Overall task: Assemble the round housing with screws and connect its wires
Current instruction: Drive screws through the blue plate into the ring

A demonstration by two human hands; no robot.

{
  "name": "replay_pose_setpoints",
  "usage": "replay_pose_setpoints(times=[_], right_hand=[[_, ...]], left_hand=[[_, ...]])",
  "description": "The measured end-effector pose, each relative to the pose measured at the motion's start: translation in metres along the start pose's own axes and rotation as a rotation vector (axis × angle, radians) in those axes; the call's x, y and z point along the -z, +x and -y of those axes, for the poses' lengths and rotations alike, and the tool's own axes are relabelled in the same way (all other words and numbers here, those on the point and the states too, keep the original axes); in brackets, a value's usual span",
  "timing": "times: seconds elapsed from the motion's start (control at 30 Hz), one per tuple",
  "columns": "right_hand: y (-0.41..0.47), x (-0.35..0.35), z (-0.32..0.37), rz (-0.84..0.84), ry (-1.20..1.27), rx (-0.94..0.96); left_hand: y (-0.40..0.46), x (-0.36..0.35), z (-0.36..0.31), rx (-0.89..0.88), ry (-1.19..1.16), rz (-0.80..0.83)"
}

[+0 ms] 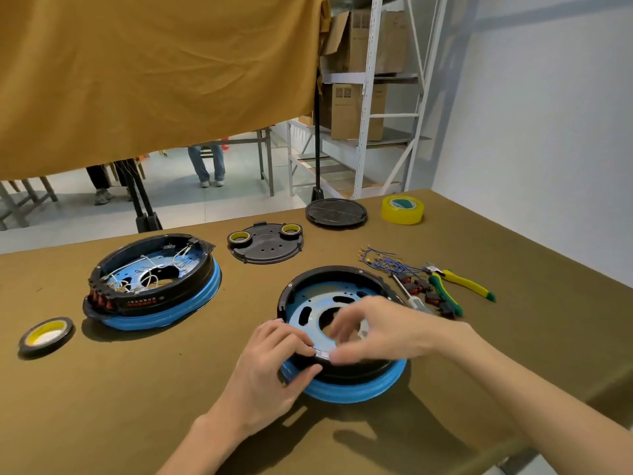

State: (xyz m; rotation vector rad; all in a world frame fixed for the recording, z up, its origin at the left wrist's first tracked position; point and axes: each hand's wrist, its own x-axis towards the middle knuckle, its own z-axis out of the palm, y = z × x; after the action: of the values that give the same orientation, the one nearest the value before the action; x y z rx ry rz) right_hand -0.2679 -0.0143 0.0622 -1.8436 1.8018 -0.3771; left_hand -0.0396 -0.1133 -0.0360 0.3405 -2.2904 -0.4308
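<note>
Round housing [337, 303] sat on the table [137, 406], centre-right and near the front edge: black ring on a blue base, perforated blue-tinted metal plate inside, no wires fitted in it.

Left hand [274, 368] gripped the near-left rim, thumb on the outer wall, fingers [294, 341] curled over the top edge, clamped on the housing. A small dark part sat at the rim by its fingertips; couldn't tell what it was.

Right hand [376, 329] hovered over the near side of the plate, motion-blurred. Fingers looked loosely spread and bent toward the rim; couldn't tell whether they pinched anything.

Second housing [150, 286] sat far left on the table, same build, already carrying white wires and a row of red switches on its near-left side.

Loose blue wires [383, 260] with brass terminals lay right of the task housing, well apart from it. Beside them: a screwdriver [407, 293], a few red-and-black switches [428, 293], yellow-green pliers [459, 282].

Behind the housing: a black cover plate [265, 248] with two small tape rolls on it, then a black round lid [336, 212], then a yellow tape roll [402, 209] at the far right. Another black-edged tape roll [46, 335] lay at the far left, near the front.
</note>
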Motion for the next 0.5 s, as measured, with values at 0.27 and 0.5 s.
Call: replay_pose_setpoints(times=[0.27, 0.5], right_hand=[[-0.005, 0.011, -0.009, -0.090, -0.390, 0.076], [-0.002, -0.004, -0.037, -0.266, -0.455, 0.130]], left_hand=[[0.003, -0.019, -0.014, -0.035, 0.125, 0.104], [0.016, -0.034, -0.020, -0.031, 0.270, 0.132]])
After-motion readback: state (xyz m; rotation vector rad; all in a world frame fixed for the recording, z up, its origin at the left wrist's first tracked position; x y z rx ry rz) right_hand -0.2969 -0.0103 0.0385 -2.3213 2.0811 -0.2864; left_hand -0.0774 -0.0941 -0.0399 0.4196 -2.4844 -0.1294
